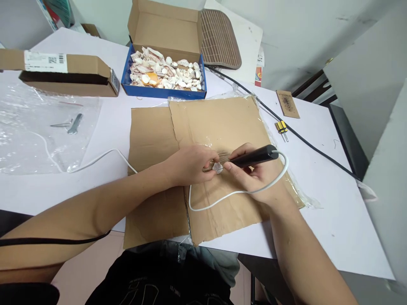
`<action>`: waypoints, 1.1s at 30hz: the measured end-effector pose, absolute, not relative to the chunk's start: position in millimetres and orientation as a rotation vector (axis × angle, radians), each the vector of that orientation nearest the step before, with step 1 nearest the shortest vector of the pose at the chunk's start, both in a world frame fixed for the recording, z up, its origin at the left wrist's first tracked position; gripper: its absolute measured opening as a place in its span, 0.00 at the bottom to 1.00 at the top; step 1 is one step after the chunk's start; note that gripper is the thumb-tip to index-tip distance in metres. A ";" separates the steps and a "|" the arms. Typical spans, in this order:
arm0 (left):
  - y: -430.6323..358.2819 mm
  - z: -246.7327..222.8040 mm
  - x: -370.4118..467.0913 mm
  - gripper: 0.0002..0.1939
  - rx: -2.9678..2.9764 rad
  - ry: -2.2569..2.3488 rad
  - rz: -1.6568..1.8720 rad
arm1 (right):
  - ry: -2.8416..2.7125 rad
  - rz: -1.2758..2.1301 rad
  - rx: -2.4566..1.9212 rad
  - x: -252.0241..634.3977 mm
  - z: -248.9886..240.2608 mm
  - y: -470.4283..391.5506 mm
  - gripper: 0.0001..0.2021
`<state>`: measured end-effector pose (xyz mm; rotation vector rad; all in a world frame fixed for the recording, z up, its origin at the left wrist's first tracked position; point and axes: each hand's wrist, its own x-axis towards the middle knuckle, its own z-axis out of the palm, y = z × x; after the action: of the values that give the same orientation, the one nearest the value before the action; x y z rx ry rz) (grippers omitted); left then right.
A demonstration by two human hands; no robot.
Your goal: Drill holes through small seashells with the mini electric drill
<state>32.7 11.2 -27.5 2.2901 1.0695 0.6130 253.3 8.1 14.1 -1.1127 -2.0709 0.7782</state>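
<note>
My left hand (192, 163) pinches a small whitish shell (218, 168) between thumb and fingers, just above the cardboard. In my right hand (259, 176) is a black pen-shaped electric tool (254, 156), held like a pencil. Its thin tip points left and meets the shell or lies right beside it; which one, I cannot tell. From the tool's back end a white cable (233, 194) loops down and round over the cardboard sheet (219, 116). Fine light strands or streaks show between the two hands.
A blue-sided open box (162, 92) full of shells stands at the back. Left of it lies a long brown carton (76, 87), near a plastic bag (28, 140) with a small wrench (75, 124). A black cable (305, 137) crosses the right side, by yellow-handled screwdrivers (281, 126).
</note>
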 end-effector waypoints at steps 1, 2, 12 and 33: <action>11.3 -27.3 32.8 0.03 2.287 1.069 0.614 | -2.068 0.770 -1.105 253.2 14.1 8.1 0.07; 11.5 -27.2 32.9 0.02 2.283 1.069 0.615 | -2.065 0.767 -1.097 253.0 14.5 8.3 0.07; 10.8 -23.0 34.5 0.04 2.253 1.107 0.567 | -2.062 0.814 -1.132 251.5 18.7 9.3 0.08; 11.9 -22.1 35.0 0.02 2.254 1.107 0.532 | -2.119 0.787 -1.153 251.3 23.3 8.5 0.07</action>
<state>35.0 11.9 -22.1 2.2540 1.1072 0.5321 251.3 8.5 23.3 -1.1528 -2.1192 0.7871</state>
